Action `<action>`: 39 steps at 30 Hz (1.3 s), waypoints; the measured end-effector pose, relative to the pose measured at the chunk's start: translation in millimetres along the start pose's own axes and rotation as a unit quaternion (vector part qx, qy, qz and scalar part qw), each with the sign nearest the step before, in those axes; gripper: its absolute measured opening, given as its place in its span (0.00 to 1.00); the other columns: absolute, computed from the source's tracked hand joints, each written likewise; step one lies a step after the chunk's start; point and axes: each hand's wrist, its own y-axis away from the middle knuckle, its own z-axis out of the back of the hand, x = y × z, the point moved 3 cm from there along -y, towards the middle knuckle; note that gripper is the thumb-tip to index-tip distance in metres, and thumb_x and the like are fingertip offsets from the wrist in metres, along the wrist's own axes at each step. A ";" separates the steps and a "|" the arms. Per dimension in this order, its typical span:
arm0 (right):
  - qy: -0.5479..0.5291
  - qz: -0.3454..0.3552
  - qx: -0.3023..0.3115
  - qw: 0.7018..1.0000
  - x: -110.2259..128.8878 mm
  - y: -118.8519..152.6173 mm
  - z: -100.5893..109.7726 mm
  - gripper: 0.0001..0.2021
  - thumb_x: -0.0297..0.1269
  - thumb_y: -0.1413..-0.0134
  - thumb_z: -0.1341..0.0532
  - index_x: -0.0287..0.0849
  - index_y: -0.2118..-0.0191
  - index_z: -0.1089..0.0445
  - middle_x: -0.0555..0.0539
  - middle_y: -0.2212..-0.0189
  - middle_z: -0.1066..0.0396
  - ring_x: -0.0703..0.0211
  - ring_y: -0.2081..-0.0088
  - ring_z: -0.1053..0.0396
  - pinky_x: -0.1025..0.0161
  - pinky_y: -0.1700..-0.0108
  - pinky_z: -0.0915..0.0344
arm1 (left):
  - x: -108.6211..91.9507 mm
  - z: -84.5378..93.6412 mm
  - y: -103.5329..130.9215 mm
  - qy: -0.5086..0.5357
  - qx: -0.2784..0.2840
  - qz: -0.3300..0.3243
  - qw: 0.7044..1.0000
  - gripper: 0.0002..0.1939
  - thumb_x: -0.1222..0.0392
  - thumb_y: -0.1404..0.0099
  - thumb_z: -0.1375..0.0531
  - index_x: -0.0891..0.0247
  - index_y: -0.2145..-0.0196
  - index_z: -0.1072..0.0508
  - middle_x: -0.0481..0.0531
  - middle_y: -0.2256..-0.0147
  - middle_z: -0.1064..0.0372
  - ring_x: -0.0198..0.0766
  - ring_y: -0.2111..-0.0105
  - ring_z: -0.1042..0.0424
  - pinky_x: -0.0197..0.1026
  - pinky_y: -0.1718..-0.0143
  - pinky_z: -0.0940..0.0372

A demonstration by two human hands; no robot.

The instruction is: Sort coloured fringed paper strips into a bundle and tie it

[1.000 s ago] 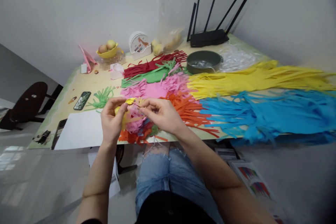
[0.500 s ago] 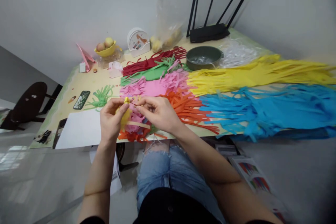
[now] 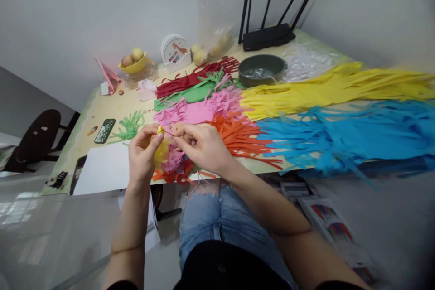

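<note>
My left hand (image 3: 142,152) pinches the top of a small yellow fringed piece (image 3: 161,152), which hangs below its thumb and finger. Just to the right, my right hand (image 3: 204,147) is closed on a thin dark red strand (image 3: 169,133) that runs to the yellow top. Beneath and between the hands lie pink fringe (image 3: 174,159) and orange fringe (image 3: 175,175). A larger pink fringed sheet (image 3: 197,112) is behind my right hand, with an orange fringed bundle (image 3: 238,136) beside it. Green fringe (image 3: 131,126) rests left of my left hand.
Yellow (image 3: 306,93) and blue fringed sheets (image 3: 370,133) cover the table's right side. Behind are a dark green bowl (image 3: 261,70), a black router (image 3: 268,37) and a yellow fruit bowl (image 3: 134,67). At left lie a phone (image 3: 105,131) and white paper (image 3: 103,167).
Both hands keep their hold, with more of the red strand now showing between them. The pale strip that stuck out below my right hand no longer shows. The view has shifted slightly.
</note>
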 end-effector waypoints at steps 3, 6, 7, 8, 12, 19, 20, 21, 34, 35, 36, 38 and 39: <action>0.027 0.006 -0.004 1.000 -1.3 -1.7 -1.8 0.05 0.30 0.42 0.39 0.39 0.69 0.27 0.54 0.79 0.33 0.70 0.79 0.45 0.69 0.71 0.46 | -0.6 -0.1 1.8 -0.022 0.019 -0.014 0.999 0.09 0.56 0.41 0.30 0.61 0.67 0.24 0.52 0.61 0.26 0.38 0.58 0.26 0.41 0.51 0.32; 0.043 0.014 -0.006 0.999 -3.1 -2.7 -2.5 0.06 0.30 0.40 0.40 0.39 0.67 0.27 0.53 0.77 0.30 0.69 0.78 0.42 0.68 0.69 0.45 | -3.6 0.0 3.8 -0.061 0.026 -0.027 0.997 0.08 0.57 0.40 0.30 0.61 0.65 0.23 0.53 0.62 0.24 0.38 0.60 0.24 0.41 0.52 0.31; 0.043 0.015 -0.002 0.999 -3.2 -2.6 -2.6 0.06 0.31 0.39 0.40 0.39 0.66 0.27 0.53 0.76 0.30 0.69 0.78 0.42 0.68 0.69 0.46 | -4.8 0.2 4.0 -0.077 0.028 -0.031 0.996 0.08 0.57 0.39 0.31 0.61 0.64 0.23 0.53 0.63 0.24 0.37 0.62 0.24 0.41 0.54 0.31; 0.044 0.015 0.002 0.999 -2.9 -2.3 -2.7 0.06 0.31 0.39 0.40 0.39 0.67 0.27 0.53 0.76 0.30 0.69 0.78 0.43 0.68 0.69 0.46 | -6.2 0.3 3.8 -0.093 0.032 -0.038 0.994 0.07 0.57 0.38 0.32 0.61 0.64 0.22 0.52 0.64 0.24 0.36 0.64 0.24 0.39 0.56 0.30; 0.072 0.009 -0.004 0.997 0.4 0.5 -1.9 0.06 0.29 0.39 0.40 0.38 0.66 0.27 0.52 0.75 0.29 0.68 0.77 0.43 0.67 0.68 0.46 | -9.7 2.3 0.0 -0.117 0.048 -0.074 0.989 0.06 0.56 0.37 0.33 0.61 0.67 0.22 0.52 0.63 0.24 0.38 0.60 0.25 0.40 0.55 0.31; 0.028 0.024 0.044 0.998 0.1 -1.1 -3.9 0.06 0.31 0.40 0.39 0.39 0.64 0.24 0.53 0.76 0.29 0.69 0.78 0.42 0.69 0.69 0.46 | -5.7 2.6 -0.2 -0.022 0.072 -0.009 0.997 0.12 0.53 0.40 0.30 0.61 0.65 0.26 0.52 0.64 0.24 0.36 0.65 0.25 0.39 0.58 0.29; 0.026 0.018 0.044 0.999 -0.4 -1.9 -3.7 0.06 0.30 0.41 0.39 0.39 0.64 0.24 0.53 0.77 0.30 0.70 0.78 0.43 0.69 0.69 0.46 | -5.3 1.8 0.5 -0.010 0.075 0.001 0.997 0.12 0.53 0.40 0.30 0.61 0.65 0.27 0.52 0.64 0.24 0.36 0.66 0.25 0.39 0.59 0.29; 0.026 0.013 0.043 0.999 -0.5 -2.5 -3.5 0.05 0.30 0.41 0.39 0.39 0.65 0.24 0.54 0.78 0.31 0.69 0.78 0.42 0.69 0.69 0.46 | -5.2 1.1 0.9 -0.001 0.074 0.009 0.997 0.13 0.52 0.40 0.30 0.61 0.64 0.27 0.52 0.65 0.24 0.36 0.67 0.25 0.39 0.60 0.29; 0.020 0.020 0.038 0.999 6.5 -0.5 2.9 0.06 0.29 0.40 0.40 0.39 0.67 0.26 0.54 0.79 0.35 0.69 0.77 0.43 0.68 0.69 0.48 | -1.7 -3.9 -5.8 0.114 0.089 0.105 0.984 0.19 0.51 0.51 0.24 0.62 0.71 0.27 0.49 0.69 0.27 0.33 0.72 0.30 0.38 0.65 0.29; 0.023 0.019 0.040 0.999 6.4 -1.0 3.5 0.06 0.29 0.41 0.40 0.39 0.67 0.26 0.54 0.79 0.34 0.69 0.77 0.43 0.68 0.69 0.47 | -2.0 -4.0 -5.9 0.106 0.090 0.098 0.985 0.19 0.51 0.51 0.24 0.62 0.71 0.27 0.49 0.69 0.27 0.33 0.72 0.29 0.39 0.65 0.30; 0.026 0.019 0.042 0.999 6.4 -1.6 3.8 0.06 0.28 0.41 0.40 0.38 0.67 0.26 0.54 0.78 0.33 0.69 0.77 0.43 0.68 0.69 0.47 | -2.2 -3.9 -5.8 0.097 0.089 0.093 0.987 0.18 0.51 0.51 0.25 0.62 0.71 0.27 0.49 0.69 0.27 0.33 0.72 0.29 0.38 0.66 0.30; 0.030 0.018 0.046 0.998 6.3 -2.3 3.8 0.06 0.28 0.41 0.40 0.38 0.67 0.26 0.54 0.78 0.33 0.69 0.77 0.44 0.68 0.69 0.47 | -2.7 -3.1 -5.5 0.079 0.082 0.086 0.990 0.18 0.51 0.49 0.25 0.62 0.71 0.27 0.49 0.69 0.26 0.33 0.72 0.28 0.38 0.66 0.30; 0.032 0.017 0.044 0.998 6.1 -2.6 3.7 0.06 0.28 0.41 0.40 0.38 0.67 0.26 0.54 0.79 0.33 0.69 0.77 0.44 0.67 0.69 0.47 | -2.9 -2.7 -5.1 0.068 0.080 0.085 0.991 0.17 0.51 0.49 0.25 0.62 0.70 0.26 0.50 0.69 0.26 0.33 0.72 0.28 0.37 0.66 0.30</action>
